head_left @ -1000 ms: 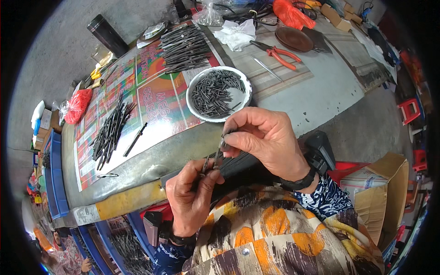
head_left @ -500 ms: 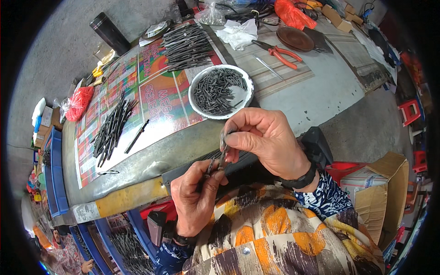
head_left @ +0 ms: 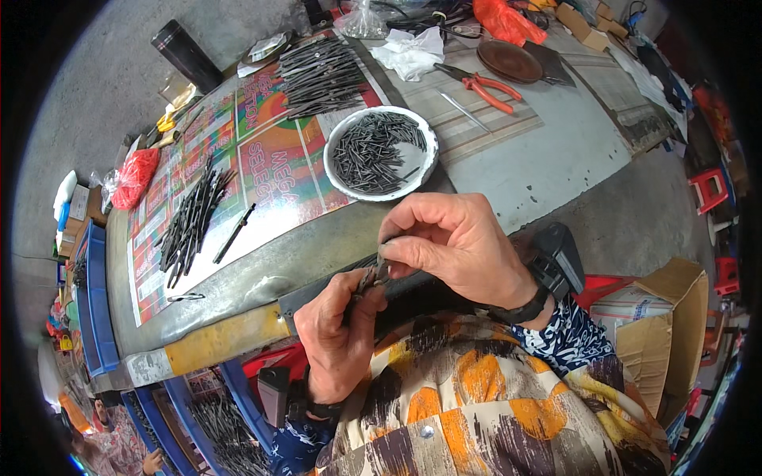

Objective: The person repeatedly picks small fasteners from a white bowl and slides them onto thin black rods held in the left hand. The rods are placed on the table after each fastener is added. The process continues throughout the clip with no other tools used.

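Over the table's near edge, my left hand [head_left: 337, 337] pinches a slim dark piece [head_left: 370, 279] between thumb and fingers, its upper end poking out. Just above, my right hand [head_left: 464, 254] is closed in a pinch at the top of that piece; fingertips hide most of what it grips. Beyond my hands stands a white bowl [head_left: 433, 155] holding many short dark pins [head_left: 369, 155]. To the left lie a loose bundle of long black strips [head_left: 194, 222] and one separate strip [head_left: 235, 233].
A wider stack of black strips [head_left: 321, 75] lies at the back. Red-handled pliers [head_left: 492, 91], a thin metal tool [head_left: 464, 111], white tissue [head_left: 409, 54] and a brown round dish [head_left: 510, 62] are at the far right. Blue bins [head_left: 97, 309] and a cardboard box [head_left: 663, 341] flank me.
My right fingertips have come slightly down and left, closer to my left hand. The left hand stays nearly in place, still pinching. Nothing on the table has visibly moved.
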Tool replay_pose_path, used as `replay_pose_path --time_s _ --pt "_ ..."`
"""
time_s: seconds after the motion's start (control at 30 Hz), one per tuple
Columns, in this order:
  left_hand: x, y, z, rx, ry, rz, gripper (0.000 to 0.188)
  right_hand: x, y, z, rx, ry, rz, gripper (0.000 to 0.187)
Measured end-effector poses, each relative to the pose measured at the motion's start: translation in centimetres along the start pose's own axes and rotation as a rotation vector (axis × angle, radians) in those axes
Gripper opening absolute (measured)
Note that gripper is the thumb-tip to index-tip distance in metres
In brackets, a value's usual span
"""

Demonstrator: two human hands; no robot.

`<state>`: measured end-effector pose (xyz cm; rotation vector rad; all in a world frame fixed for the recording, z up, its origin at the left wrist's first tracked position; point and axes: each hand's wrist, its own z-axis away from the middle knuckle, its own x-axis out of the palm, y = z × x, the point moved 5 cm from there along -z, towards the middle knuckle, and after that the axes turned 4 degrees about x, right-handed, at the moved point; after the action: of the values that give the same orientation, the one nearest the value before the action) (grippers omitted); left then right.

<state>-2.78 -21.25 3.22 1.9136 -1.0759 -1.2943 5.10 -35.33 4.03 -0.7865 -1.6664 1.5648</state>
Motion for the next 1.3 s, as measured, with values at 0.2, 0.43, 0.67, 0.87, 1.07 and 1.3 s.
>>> replay_pose_path --time_s 0.2,0.43,0.67,0.87,1.07,1.3 --pt "-0.2 0.2 0.3 -0.02 -0.035 -0.047 0.015 -0.4 0.5 0.8 0.027 0.043 -0.045 0.008" --pt "0.0 0.6 0.1 0.054 -0.059 -0.115 0.022 -0.4 -0.7 1.3 -0.22 0.053 0.33 0.01" --pt "-2.4 0.4 -1.2 0.268 0.012 -0.291 0.024 -3.3 -1.6 -0.4 -0.374 0.171 0.727 0.011" --pt "-6.0 -1.5 -1.2 -0.133 0.057 -0.201 0.011 -4.7 -1.1 -3.3 -0.456 0.186 1.172 0.011" --pt "-8.5 -3.5 -1.0 -0.241 0.228 -0.082 0.007 -5.2 1.2 -5.0 -0.682 0.019 1.342 0.021" --pt "-11.9 -5.4 -3.4 -0.064 0.146 -0.489 0.004 -6.4 3.2 -6.3 -0.567 -0.096 1.37 0.032"
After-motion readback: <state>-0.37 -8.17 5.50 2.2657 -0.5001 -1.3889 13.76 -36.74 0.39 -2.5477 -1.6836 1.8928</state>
